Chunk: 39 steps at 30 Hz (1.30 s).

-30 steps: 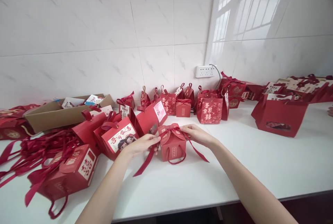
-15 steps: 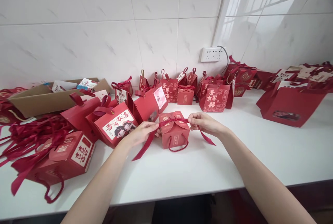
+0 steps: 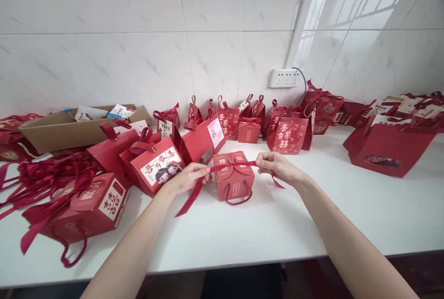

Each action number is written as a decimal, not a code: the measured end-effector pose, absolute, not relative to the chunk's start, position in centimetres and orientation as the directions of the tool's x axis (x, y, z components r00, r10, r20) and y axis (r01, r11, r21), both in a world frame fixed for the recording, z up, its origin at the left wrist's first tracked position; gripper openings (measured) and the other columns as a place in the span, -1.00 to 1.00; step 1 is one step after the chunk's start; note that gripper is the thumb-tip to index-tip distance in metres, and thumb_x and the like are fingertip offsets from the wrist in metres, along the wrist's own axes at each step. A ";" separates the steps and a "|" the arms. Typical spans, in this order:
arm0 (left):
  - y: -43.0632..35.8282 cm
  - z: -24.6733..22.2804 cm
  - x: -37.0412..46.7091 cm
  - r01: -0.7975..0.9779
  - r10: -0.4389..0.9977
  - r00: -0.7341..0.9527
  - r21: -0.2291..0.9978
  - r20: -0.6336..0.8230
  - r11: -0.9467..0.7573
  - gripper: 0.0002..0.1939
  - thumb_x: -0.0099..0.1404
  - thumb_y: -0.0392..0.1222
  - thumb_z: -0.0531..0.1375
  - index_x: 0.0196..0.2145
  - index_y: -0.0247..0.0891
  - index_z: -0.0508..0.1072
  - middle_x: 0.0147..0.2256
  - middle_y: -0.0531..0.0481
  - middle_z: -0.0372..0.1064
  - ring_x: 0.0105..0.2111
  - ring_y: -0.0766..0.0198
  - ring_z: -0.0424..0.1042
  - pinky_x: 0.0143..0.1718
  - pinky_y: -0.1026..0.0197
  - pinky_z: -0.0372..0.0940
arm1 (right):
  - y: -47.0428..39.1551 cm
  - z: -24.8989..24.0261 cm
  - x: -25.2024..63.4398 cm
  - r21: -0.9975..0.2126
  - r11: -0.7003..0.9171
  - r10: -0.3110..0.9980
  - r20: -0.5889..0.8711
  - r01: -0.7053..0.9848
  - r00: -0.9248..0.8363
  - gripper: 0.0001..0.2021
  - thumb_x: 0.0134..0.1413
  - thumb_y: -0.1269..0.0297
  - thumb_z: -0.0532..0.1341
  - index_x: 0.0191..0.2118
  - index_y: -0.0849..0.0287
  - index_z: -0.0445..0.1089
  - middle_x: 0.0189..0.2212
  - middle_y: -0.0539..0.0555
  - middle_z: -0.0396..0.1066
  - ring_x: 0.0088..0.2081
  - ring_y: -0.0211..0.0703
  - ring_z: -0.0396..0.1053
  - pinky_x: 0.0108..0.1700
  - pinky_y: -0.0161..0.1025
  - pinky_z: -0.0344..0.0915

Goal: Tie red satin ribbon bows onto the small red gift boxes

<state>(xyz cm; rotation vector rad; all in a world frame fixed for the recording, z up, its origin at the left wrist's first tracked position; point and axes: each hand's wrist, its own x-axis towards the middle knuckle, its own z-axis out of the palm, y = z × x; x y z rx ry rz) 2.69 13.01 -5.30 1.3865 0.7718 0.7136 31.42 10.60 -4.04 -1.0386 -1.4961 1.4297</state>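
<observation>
A small red gift box (image 3: 231,183) with gold lettering and a twisted rope handle stands upright on the white table in front of me. A dark red ribbon (image 3: 219,168) runs across its folded top, drawn taut between my hands. On the left of the box, my left hand (image 3: 190,177) pinches the ribbon, and one tail hangs down from it toward the table. My right hand (image 3: 277,166) pinches the other side of the ribbon to the right of the box, a short tail dangling below. Whether the ribbon is knotted at the middle is hard to make out.
At left lie a red box (image 3: 86,208) with a rope handle and a heap of loose ribbons (image 3: 52,176). Behind are a cardboard tray (image 3: 83,134) and several printed gift boxes (image 3: 291,135). A windowed red bag (image 3: 385,151) stands at right. A power strip (image 3: 284,78) is on the wall.
My right hand has moved slightly outward from the box, and the ribbon now looks straighter and tighter. Its right tail hangs shorter. The whole view has shifted a little.
</observation>
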 end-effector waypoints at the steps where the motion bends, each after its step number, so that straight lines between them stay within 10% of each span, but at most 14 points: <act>1: 13.1 -5.4 2.6 0.005 0.820 0.570 0.998 -0.048 0.055 -0.61 -0.06 0.08 0.33 -0.70 -0.31 0.39 -0.67 0.06 0.24 -0.56 0.38 0.19 -0.40 0.25 0.10 | 10.6 -4.1 31.5 -0.999 0.030 0.939 0.019 0.028 -0.343 -0.64 -0.22 0.01 0.36 -0.57 0.21 0.30 -0.68 -0.17 0.02 -0.59 -0.40 -0.06 -0.32 -0.24 0.12; 18: 12.2 -5.9 3.7 -0.097 0.892 0.451 0.993 -0.018 0.069 -0.75 -0.05 -0.05 0.30 -0.65 -0.29 0.45 -0.64 0.07 0.31 -0.56 0.38 0.25 -0.41 0.26 0.15 | 10.5 -4.8 31.6 -0.997 -0.034 0.880 0.000 -0.062 -0.475 -0.64 -0.24 0.05 0.40 -0.60 0.23 0.32 -0.70 -0.13 0.11 -0.61 -0.40 0.08 -0.29 -0.20 0.27; 27: 11.6 -5.1 4.0 -0.063 0.879 0.476 0.995 -0.039 0.078 -0.75 -0.06 -0.06 0.30 -0.65 -0.32 0.46 -0.63 0.02 0.33 -0.54 0.34 0.29 -0.42 0.24 0.16 | 10.6 -1.1 28.9 -0.955 0.291 0.840 0.285 -0.060 -0.461 -0.79 -0.08 0.11 0.33 -0.53 0.14 0.48 0.00 0.13 0.37 0.09 0.04 0.23 0.07 -0.07 0.13; 34: 11.6 -4.9 4.1 0.002 0.871 0.483 0.995 -0.088 0.099 -0.71 -0.05 -0.04 0.29 -0.65 -0.33 0.39 -0.62 0.03 0.29 -0.57 0.39 0.26 -0.51 0.30 0.13 | 11.7 -1.0 25.2 -0.925 0.363 0.891 0.308 0.115 -0.334 -0.70 -0.05 0.04 0.26 -0.48 0.23 0.46 -0.47 0.05 0.46 -0.38 -0.15 0.38 -0.26 -0.21 0.26; 39: 11.3 -3.3 3.2 0.087 0.872 0.457 0.985 -0.175 0.152 -0.71 -0.01 -0.04 0.28 -0.57 -0.29 0.30 -0.71 0.23 -0.02 -0.73 0.54 -0.14 -0.70 0.37 -0.26 | 10.9 -2.7 24.5 -0.898 0.415 0.892 0.369 0.146 -0.262 -0.72 0.02 0.07 0.18 -0.41 0.19 0.47 -0.43 0.07 0.47 -0.33 -0.09 0.38 -0.22 -0.17 0.27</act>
